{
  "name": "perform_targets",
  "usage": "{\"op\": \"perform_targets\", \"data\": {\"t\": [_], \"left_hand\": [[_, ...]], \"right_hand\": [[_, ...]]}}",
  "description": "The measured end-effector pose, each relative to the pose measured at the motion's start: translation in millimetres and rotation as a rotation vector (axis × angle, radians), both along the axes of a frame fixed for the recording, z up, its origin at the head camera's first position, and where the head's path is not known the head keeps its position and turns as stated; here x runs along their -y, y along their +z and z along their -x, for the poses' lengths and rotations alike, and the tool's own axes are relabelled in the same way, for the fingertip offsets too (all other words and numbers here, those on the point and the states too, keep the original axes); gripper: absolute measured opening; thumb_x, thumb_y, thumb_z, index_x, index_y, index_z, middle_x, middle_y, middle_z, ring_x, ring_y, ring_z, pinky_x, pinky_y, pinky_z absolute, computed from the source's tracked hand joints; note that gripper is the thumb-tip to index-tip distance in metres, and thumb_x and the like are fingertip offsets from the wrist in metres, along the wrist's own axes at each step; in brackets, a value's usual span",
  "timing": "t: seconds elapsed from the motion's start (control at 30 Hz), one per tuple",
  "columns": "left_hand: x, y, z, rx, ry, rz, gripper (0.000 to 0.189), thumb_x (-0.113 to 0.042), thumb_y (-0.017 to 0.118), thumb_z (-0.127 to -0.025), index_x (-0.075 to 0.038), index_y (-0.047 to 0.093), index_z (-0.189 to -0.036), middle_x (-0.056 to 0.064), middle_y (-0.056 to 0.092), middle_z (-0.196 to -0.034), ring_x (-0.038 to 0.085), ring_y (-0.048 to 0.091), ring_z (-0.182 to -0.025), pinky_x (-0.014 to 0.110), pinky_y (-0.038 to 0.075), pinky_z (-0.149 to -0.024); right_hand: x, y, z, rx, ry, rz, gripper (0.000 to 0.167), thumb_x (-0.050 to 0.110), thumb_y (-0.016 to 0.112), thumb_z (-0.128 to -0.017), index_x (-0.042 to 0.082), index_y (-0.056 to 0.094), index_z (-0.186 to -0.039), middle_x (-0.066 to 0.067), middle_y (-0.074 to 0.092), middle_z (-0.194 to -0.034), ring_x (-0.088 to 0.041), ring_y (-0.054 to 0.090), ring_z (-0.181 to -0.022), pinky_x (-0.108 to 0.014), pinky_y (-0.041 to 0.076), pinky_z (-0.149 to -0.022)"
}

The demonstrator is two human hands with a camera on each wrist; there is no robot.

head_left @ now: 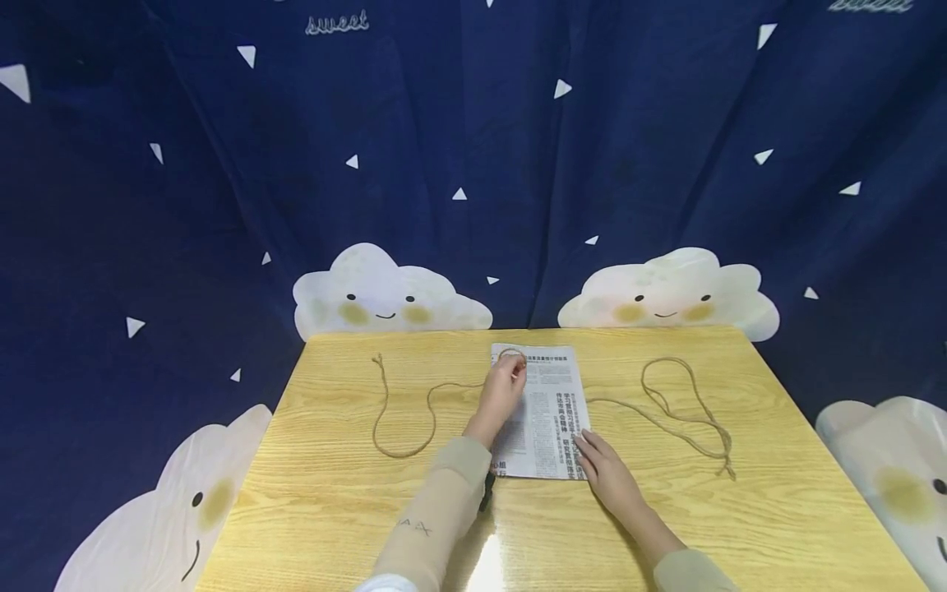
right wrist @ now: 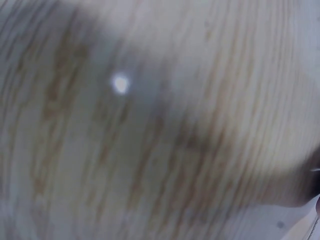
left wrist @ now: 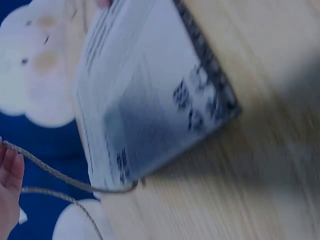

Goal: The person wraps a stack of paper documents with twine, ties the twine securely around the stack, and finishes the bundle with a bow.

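Folded newspaper (head_left: 543, 419) lies flat on bench (head_left: 311, 510). Done, apparently: newspaper laid over string (head_left: 400, 456), which runs out from its left and right sides — path beneath hidden; one length or two, cannot tell. Left hand (head_left: 503, 388) pinches bent bit of string over newspaper's far left part. Right hand (head_left: 610, 475) rests with fingers extended at newspaper's near right corner. Undone, judging by slack: string not drawn tight across newspaper — no knot visible on top, loose ends both sides.
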State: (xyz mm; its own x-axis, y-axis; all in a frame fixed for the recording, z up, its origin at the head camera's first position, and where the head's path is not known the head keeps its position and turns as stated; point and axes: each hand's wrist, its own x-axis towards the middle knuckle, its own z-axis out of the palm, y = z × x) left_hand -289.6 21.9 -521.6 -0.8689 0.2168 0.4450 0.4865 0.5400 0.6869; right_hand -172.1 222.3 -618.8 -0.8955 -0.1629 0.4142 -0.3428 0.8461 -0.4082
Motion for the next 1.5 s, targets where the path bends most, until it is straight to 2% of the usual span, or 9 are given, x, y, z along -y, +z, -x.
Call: {"op": "perform_targets", "data": {"t": [0.17,0.3,0.53,0.73,0.87,1.0,1.2,1.37,1.5], "left_hand": [[-22.8,-8.7,-11.2,0.03,-0.11,0.273,0.021,-0.012,0.052,-0.093,-0.009,0.062,-0.111,0.002,0.062,-0.108,0.014,0.057,-0.104,0.02,0.045,-0.091],[-33.6,-21.6,-20.2,0.086,-0.168,0.403,0.025,-0.015,0.05,-0.094,-0.013,0.061,-0.116,-0.001,0.061,-0.111,0.012,0.055,-0.107,0.021,0.042,-0.095],[-36.4,-48.5,-30.4,0.106,-0.213,0.462,0.025,-0.014,0.051,-0.093,-0.014,0.063,-0.114,-0.001,0.063,-0.108,0.012,0.057,-0.104,0.02,0.041,-0.095],[-29.7,-58.8,-34.6,0.003,-0.243,0.497,0.018,-0.012,0.054,-0.091,-0.009,0.068,-0.101,0.0,0.064,-0.098,0.013,0.058,-0.097,0.02,0.043,-0.091],[-17.4,-56.3,-33.3,-0.033,-0.184,0.504,0.019,-0.013,0.056,-0.09,-0.01,0.067,-0.104,0.0,0.063,-0.101,0.013,0.057,-0.1,0.022,0.043,-0.094],[9.6,-56.3,-29.3,-0.053,-0.122,0.485,0.022,-0.01,0.055,-0.084,-0.009,0.067,-0.102,0.002,0.063,-0.103,0.017,0.056,-0.104,0.029,0.041,-0.097],[63.1,-65.8,-27.1,-0.037,-0.174,0.424,0.036,-0.007,0.054,-0.07,-0.008,0.067,-0.103,0.005,0.062,-0.108,0.022,0.054,-0.106,0.034,0.04,-0.098],[86.3,-76.4,-26.2,-0.039,-0.228,0.391,0.025,-0.007,0.06,-0.08,-0.006,0.067,-0.105,0.007,0.06,-0.11,0.022,0.053,-0.107,0.033,0.042,-0.097],[86.4,-78.1,-25.1,-0.088,-0.196,0.442,0.017,-0.015,0.061,-0.088,-0.009,0.069,-0.1,0.005,0.06,-0.104,0.019,0.056,-0.1,0.029,0.046,-0.09]], "right_hand": [[0,-2.8,1.6,-0.038,0.004,-0.008,0.035,0.008,0.065,-0.082,0.0,0.06,-0.116,-0.02,0.053,-0.123,-0.04,0.048,-0.113,-0.051,0.04,-0.095],[-1,-4.3,1.5,-0.028,0.005,-0.015,0.035,0.008,0.066,-0.082,-0.001,0.061,-0.116,-0.021,0.053,-0.123,-0.04,0.048,-0.114,-0.05,0.04,-0.095],[-3,-4.0,0.6,-0.01,0.003,-0.018,0.036,0.008,0.066,-0.082,-0.001,0.06,-0.116,-0.02,0.052,-0.124,-0.04,0.047,-0.115,-0.049,0.04,-0.096],[-3,-4.6,0.6,-0.012,-0.003,-0.005,0.035,0.008,0.066,-0.082,0.0,0.06,-0.116,-0.02,0.053,-0.124,-0.039,0.047,-0.116,-0.049,0.04,-0.096],[-2,-3.1,0.3,-0.014,0.005,0.001,0.036,0.008,0.066,-0.082,0.0,0.06,-0.117,-0.02,0.053,-0.125,-0.04,0.047,-0.116,-0.05,0.039,-0.096],[-2,-2.0,-0.3,-0.014,0.011,0.009,0.036,0.009,0.065,-0.083,0.0,0.06,-0.117,-0.021,0.052,-0.125,-0.041,0.047,-0.115,-0.051,0.038,-0.096],[-2,-2.6,-0.3,-0.017,0.006,0.0,0.036,0.008,0.066,-0.082,-0.001,0.06,-0.117,-0.021,0.052,-0.124,-0.041,0.047,-0.115,-0.051,0.039,-0.096],[-2,-2.2,-0.5,-0.014,-0.002,0.003,0.036,0.008,0.066,-0.082,-0.001,0.06,-0.117,-0.021,0.053,-0.124,-0.041,0.047,-0.115,-0.052,0.039,-0.095],[-2,-1.2,-0.3,-0.005,0.001,-0.004,0.036,0.008,0.065,-0.083,0.0,0.06,-0.117,-0.02,0.052,-0.125,-0.041,0.047,-0.115,-0.051,0.039,-0.096]]}}
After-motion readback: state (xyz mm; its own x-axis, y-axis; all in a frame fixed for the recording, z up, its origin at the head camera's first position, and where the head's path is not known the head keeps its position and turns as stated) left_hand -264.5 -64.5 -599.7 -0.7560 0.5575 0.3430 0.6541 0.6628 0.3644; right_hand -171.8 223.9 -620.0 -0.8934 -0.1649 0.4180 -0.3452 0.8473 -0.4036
